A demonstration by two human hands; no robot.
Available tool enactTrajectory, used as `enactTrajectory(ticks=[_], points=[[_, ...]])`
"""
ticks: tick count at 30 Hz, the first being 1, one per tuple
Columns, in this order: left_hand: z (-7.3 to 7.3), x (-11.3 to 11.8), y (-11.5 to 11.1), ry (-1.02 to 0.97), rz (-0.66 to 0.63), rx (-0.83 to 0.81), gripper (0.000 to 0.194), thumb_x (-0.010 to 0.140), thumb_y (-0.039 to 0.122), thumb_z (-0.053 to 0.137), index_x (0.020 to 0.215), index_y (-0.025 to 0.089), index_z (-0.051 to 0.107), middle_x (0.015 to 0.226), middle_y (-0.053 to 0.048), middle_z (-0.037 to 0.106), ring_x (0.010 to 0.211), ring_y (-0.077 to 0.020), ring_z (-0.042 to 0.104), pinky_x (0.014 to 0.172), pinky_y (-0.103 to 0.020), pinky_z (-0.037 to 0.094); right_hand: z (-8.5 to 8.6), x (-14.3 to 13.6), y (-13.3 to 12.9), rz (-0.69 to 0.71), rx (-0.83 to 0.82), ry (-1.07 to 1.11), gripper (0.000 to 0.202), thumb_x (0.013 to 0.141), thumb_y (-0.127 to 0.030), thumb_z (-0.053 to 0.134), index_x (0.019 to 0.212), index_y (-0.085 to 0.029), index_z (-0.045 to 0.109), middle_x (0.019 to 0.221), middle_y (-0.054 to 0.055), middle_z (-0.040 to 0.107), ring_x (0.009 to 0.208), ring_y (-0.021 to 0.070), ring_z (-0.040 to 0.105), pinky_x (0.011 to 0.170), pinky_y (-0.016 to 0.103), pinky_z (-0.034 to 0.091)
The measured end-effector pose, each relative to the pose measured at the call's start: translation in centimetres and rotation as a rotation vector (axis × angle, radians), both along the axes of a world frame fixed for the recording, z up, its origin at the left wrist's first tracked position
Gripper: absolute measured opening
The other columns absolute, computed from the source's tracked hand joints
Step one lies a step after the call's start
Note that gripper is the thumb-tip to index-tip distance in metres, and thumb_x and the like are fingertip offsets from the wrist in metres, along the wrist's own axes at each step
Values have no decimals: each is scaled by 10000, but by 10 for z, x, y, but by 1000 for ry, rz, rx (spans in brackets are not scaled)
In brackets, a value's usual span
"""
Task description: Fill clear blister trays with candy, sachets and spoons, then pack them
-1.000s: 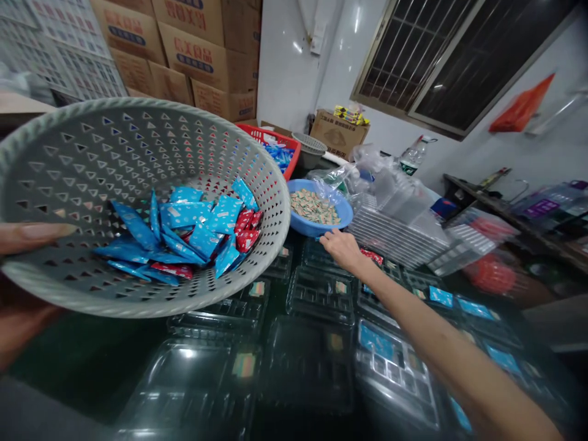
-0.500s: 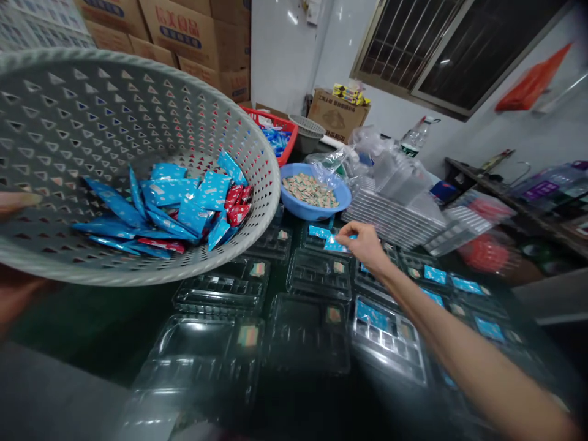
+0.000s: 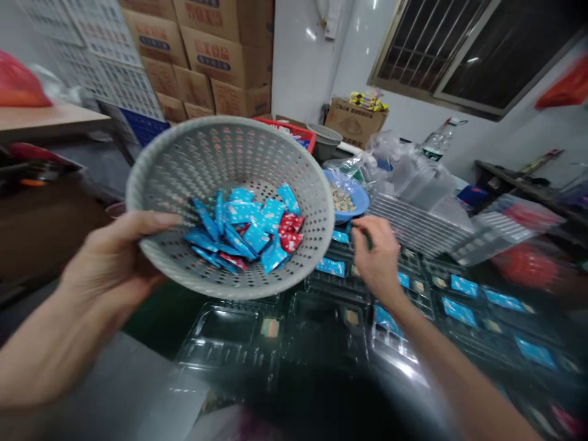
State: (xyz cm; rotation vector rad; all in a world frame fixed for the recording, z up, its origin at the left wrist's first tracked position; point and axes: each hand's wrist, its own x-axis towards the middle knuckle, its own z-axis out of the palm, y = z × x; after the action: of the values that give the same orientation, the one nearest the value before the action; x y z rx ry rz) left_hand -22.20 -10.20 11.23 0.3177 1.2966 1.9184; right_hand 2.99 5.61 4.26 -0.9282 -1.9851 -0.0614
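My left hand grips the near left rim of a grey perforated basket, tilted so its inside shows. Blue packets and a few red packets lie in it. My right hand is over the clear plastic trays, thumb and fingers curled together near a blue packet; what they hold, if anything, is too small to name. Another blue packet rests on a tray just left of my right wrist. Several trays carry small pale, striped pieces.
Behind the trays stand a blue bowl of small pieces, a red basket and stacked clear trays. Cardboard boxes are piled at the back left. A bottle stands by the wall.
The view has swung left, and the basket appears farther away with more of my left hand showing. The blue packet that was in my right hand now lies on a tray.
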Motion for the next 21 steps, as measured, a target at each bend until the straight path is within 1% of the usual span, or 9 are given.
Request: enactTrajectory(ticks=[1, 2, 3, 5, 7, 10, 13, 16, 21], points=[[-2, 2, 1, -3, -22, -8, 335, 584, 62, 594, 912, 111, 644, 724, -8, 667, 568, -155, 617, 548, -292, 583, 16, -2, -10, 60, 52, 59, 199, 860, -198, 443, 999, -169, 581, 1003, 87, 576, 943, 185, 523, 797, 336, 420], [-5, 4, 2, -11, -53, -13, 304, 573, 74, 616, 871, 116, 652, 693, -9, 663, 523, -146, 600, 510, -282, 576, 31, -6, -21, 138, 80, 38, 204, 864, -203, 444, 1023, -178, 568, 1017, 83, 569, 925, 175, 530, 780, 321, 426], [-7, 7, 4, -24, -93, -14, 279, 567, 93, 638, 844, 120, 656, 669, -11, 658, 487, -140, 583, 480, -276, 568, 44, -11, -32, 235, 76, -78, 207, 865, -212, 449, 1034, -185, 566, 1017, 79, 572, 920, 174, 535, 776, 315, 424], [-11, 13, 7, -47, -181, 1, 267, 557, 111, 664, 824, 131, 661, 648, -14, 653, 451, -127, 557, 449, -264, 553, 61, -22, -49, 371, -12, -432, 209, 859, -260, 483, 1029, -189, 582, 973, 76, 598, 911, 189, 547, 772, 320, 414], [-12, 19, 8, -31, -241, 17, 256, 552, 116, 679, 807, 135, 663, 637, -14, 648, 446, -120, 545, 437, -247, 539, 69, -29, -58, 400, -146, -732, 258, 835, -345, 531, 1025, -183, 597, 911, 76, 625, 900, 215, 559, 759, 331, 404], [-11, 26, 7, 33, -237, 29, 218, 560, 109, 670, 778, 118, 665, 627, -18, 643, 480, -131, 561, 461, -251, 544, 72, -31, -60, 417, -259, -871, 334, 805, -406, 562, 1071, -206, 584, 888, 60, 642, 883, 225, 569, 738, 326, 395], [-7, 30, 5, 37, -280, 78, 224, 618, 111, 625, 838, 126, 667, 716, -24, 669, 538, -140, 589, 579, -303, 576, 71, -30, -59, 534, -263, -877, 258, 820, -241, 531, 1073, -238, 581, 909, 35, 636, 883, 190, 559, 731, 290, 380], [-3, 34, 4, 57, -237, 108, 174, 650, 89, 596, 807, 137, 653, 741, 0, 668, 567, -130, 592, 711, -354, 575, 66, -36, -58, 532, -179, -840, 250, 789, -101, 486, 984, -202, 607, 914, 46, 616, 886, 177, 529, 702, 270, 362], [5, 37, 1, 155, -126, 125, 162, 655, 71, 588, 798, 138, 623, 786, 13, 674, 761, -182, 629, 832, -424, 534, 61, -47, -61, 427, 16, -674, 183, 811, -100, 429, 819, -162, 601, 824, 49, 590, 816, 168, 509, 671, 277, 353]])
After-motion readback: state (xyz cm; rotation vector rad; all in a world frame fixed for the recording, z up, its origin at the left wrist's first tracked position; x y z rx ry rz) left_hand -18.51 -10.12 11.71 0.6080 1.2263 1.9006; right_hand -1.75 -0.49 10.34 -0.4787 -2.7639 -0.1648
